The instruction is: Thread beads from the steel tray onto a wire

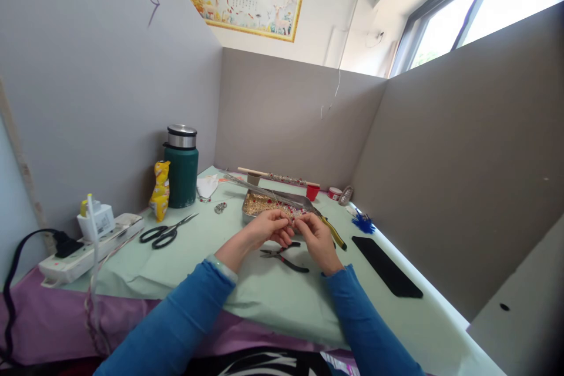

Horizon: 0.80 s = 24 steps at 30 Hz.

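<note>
My left hand (269,228) and my right hand (316,237) meet in front of a metal tray (245,211) filled with small beads. Both hands have the fingers pinched together, fingertips nearly touching, on something tiny that I cannot make out. Thin wires (264,189) lie across the tray. Black pliers (284,257) lie on the pale green cloth (273,294) just below my hands. A yellow-handled tool (333,235) lies right of my right hand. Both sleeves are blue.
Black scissors (165,233) lie at the left, near a green flask (181,167), a yellow packet (161,189) and a white power strip (88,247) with a charger. A black flat strip (386,267), blue tuft (363,224), red cup (312,191) and wooden stick (273,175) sit at right and back. Grey partitions enclose the desk.
</note>
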### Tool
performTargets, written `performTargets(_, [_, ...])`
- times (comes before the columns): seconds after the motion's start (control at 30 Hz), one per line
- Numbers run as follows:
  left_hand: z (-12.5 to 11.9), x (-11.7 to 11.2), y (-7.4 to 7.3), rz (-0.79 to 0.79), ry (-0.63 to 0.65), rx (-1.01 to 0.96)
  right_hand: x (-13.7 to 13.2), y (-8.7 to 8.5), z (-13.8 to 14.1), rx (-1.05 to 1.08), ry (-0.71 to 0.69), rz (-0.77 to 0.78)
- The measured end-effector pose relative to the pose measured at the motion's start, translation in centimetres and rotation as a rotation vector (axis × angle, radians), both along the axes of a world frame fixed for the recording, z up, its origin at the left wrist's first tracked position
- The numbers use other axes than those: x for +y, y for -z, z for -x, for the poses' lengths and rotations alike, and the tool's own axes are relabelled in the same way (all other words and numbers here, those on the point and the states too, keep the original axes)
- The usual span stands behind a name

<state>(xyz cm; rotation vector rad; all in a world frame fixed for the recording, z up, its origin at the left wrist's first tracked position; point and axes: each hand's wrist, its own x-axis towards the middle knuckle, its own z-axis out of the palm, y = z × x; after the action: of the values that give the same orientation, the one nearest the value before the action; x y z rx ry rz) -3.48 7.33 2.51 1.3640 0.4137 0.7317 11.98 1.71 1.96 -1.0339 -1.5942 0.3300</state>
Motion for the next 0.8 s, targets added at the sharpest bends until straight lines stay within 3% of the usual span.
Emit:
performTargets(0.47, [-0.35, -0.60, -0.34, -0.096, -0.109, 0.126, 0.06, 0.65, 0.35, -0.222, 0.209, -0.111])
performTargets(0.8, [-0.17, -0.07, 0.00, -0.034, -0.010, 0.007, -0.08, 0.31, 0.52, -0.060, 0.140, -0.064])
